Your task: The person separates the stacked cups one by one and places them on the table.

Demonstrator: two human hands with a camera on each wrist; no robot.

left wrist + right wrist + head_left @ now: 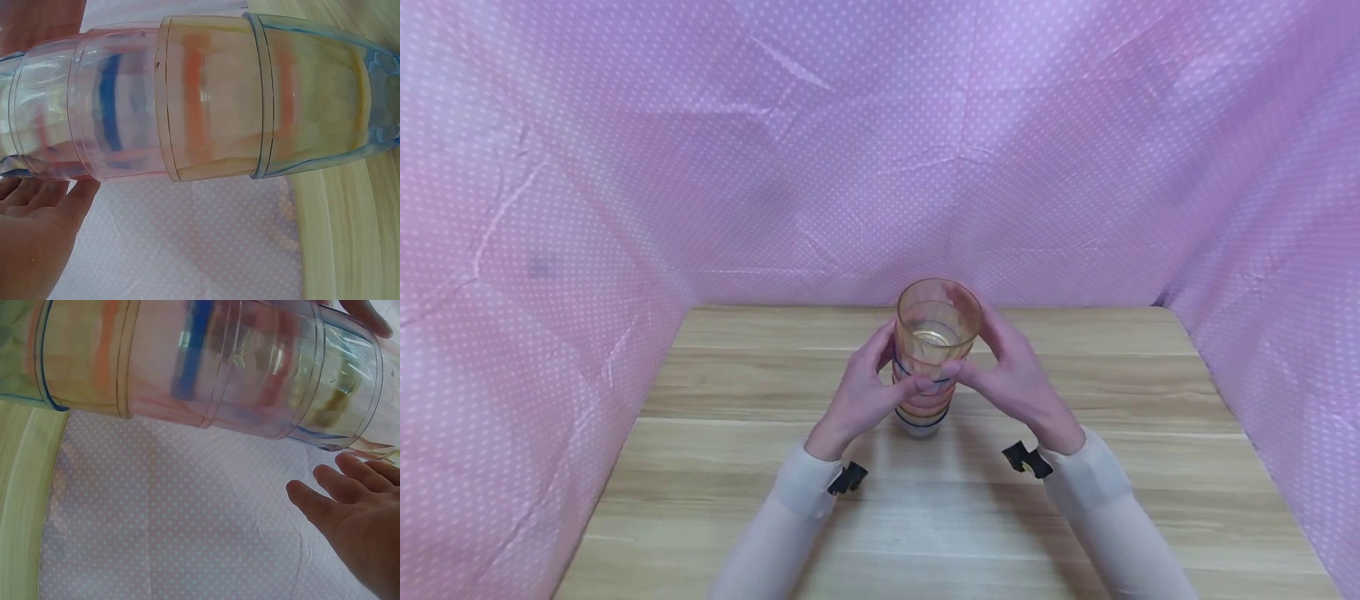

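Note:
A tall stack of clear coloured plastic cups (922, 410) stands upright over the wooden table in the head view. Its top cup (919, 357) is amber with its mouth facing up. Below it, pink, amber and blue-rimmed cups nest inside one another, with a blue cup (382, 122) lowest in the left wrist view. My left hand (863, 393) grips the upper stack from the left, thumb across the front. From the right, my right hand (1011, 371) holds it just higher, thumb at the front and fingers (334, 494) reaching along the far side, partly hidden in the head view.
The wooden table (737, 467) has a back edge a little beyond the stack. Pink dotted cloth (820, 167) hangs behind it and on both sides. Black clips (848, 478) sit at the cuffs of the light sleeves.

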